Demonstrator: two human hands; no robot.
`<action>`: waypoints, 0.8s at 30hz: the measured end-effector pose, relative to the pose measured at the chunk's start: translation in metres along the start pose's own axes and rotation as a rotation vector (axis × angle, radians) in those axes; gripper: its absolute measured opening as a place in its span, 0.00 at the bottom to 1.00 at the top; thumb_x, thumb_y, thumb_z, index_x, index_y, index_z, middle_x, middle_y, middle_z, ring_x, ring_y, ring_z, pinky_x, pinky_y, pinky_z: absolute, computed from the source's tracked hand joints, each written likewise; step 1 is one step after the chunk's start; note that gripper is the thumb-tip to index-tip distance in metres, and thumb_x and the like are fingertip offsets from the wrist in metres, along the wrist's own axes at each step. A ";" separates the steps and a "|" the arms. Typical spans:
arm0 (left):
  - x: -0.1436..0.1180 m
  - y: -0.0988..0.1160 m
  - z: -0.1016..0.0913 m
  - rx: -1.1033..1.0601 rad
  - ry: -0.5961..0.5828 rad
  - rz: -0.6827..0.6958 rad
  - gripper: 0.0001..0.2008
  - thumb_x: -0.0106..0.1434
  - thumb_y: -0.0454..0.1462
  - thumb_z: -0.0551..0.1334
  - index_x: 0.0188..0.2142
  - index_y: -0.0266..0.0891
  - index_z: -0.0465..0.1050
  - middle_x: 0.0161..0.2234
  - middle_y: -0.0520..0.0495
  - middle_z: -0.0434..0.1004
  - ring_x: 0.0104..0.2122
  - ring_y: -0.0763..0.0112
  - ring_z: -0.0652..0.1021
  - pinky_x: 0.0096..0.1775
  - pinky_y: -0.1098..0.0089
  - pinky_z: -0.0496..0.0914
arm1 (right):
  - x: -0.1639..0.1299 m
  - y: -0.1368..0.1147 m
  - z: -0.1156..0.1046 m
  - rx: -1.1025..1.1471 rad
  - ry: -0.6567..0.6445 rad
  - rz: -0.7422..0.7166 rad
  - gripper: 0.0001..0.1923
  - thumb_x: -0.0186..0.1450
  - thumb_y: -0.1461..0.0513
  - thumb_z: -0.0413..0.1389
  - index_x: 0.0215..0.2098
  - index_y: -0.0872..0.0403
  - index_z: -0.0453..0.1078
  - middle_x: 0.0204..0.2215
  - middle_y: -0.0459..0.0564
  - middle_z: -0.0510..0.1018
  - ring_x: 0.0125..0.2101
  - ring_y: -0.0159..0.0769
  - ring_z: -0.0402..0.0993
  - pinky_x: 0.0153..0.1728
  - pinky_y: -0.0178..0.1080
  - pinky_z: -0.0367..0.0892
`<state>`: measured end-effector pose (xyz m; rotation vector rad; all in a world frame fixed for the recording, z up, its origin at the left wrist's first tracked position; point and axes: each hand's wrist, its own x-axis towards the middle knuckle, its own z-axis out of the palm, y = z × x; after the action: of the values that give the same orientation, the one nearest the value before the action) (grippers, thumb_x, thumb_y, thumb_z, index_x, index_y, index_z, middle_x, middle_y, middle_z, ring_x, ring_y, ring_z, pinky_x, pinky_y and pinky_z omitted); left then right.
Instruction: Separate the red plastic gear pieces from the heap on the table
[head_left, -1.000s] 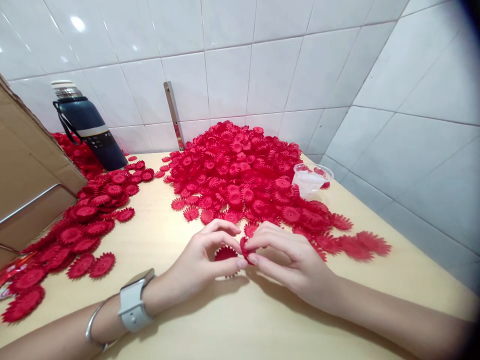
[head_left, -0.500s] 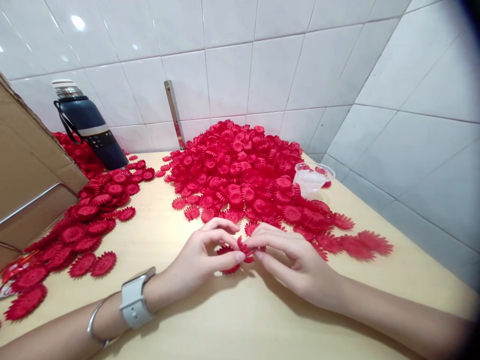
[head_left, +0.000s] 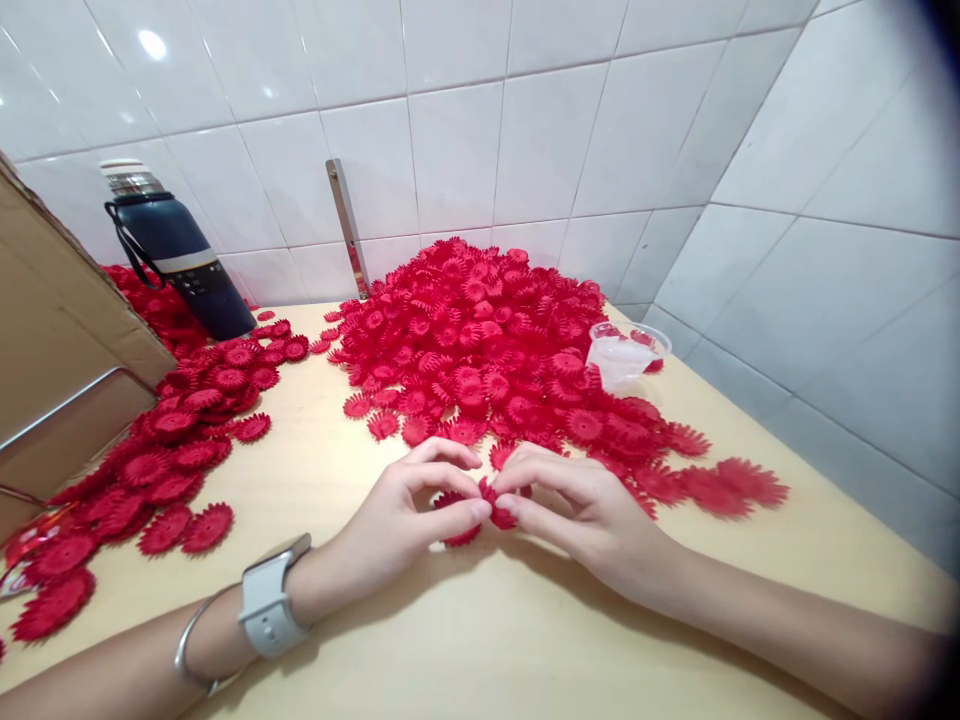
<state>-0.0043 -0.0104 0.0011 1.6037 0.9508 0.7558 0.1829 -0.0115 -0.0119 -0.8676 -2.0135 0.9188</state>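
My left hand (head_left: 397, 525) and my right hand (head_left: 581, 515) meet fingertip to fingertip over the wooden table (head_left: 480, 640). Between them they pinch red toothed flower pieces (head_left: 480, 510). My left hand holds a flat red flower disc, and my right thumb and forefinger grip a smaller red piece pressed against it. A white watch (head_left: 268, 610) and a thin bangle sit on my left wrist. Just beyond my fingers lies a big heap of red flower pieces (head_left: 480, 340).
A second spread of red flowers (head_left: 165, 450) covers the table's left side beside a cardboard box (head_left: 60, 340). A dark blue flask (head_left: 176, 255) stands at the back left. A clear plastic cup (head_left: 626, 355) lies right of the heap. White tiled walls enclose the corner.
Both hands have stayed in place with only small finger movements; the flower piece between them has turned slightly and sits a little lower under my left fingers.
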 end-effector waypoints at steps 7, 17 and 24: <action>0.001 -0.001 -0.001 0.020 0.005 0.014 0.05 0.55 0.34 0.61 0.25 0.38 0.75 0.40 0.48 0.65 0.38 0.71 0.70 0.40 0.73 0.66 | 0.000 -0.003 0.000 0.043 -0.041 0.065 0.07 0.62 0.65 0.51 0.27 0.55 0.68 0.24 0.46 0.72 0.26 0.29 0.69 0.27 0.31 0.64; 0.001 -0.001 0.001 0.046 -0.002 0.023 0.05 0.56 0.34 0.61 0.26 0.37 0.75 0.40 0.48 0.65 0.37 0.71 0.70 0.39 0.73 0.66 | 0.001 -0.001 0.001 0.020 0.007 0.021 0.04 0.59 0.68 0.53 0.29 0.54 0.69 0.25 0.45 0.73 0.28 0.30 0.68 0.27 0.31 0.63; -0.001 0.000 0.001 -0.010 -0.020 0.003 0.04 0.55 0.34 0.61 0.27 0.37 0.74 0.40 0.49 0.64 0.36 0.73 0.70 0.36 0.74 0.67 | 0.001 0.000 0.001 0.044 0.012 0.012 0.05 0.59 0.67 0.53 0.30 0.54 0.70 0.25 0.46 0.72 0.28 0.31 0.67 0.29 0.34 0.63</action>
<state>-0.0035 -0.0114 0.0006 1.6013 0.9290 0.7442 0.1813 -0.0109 -0.0116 -0.8595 -1.9726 0.9589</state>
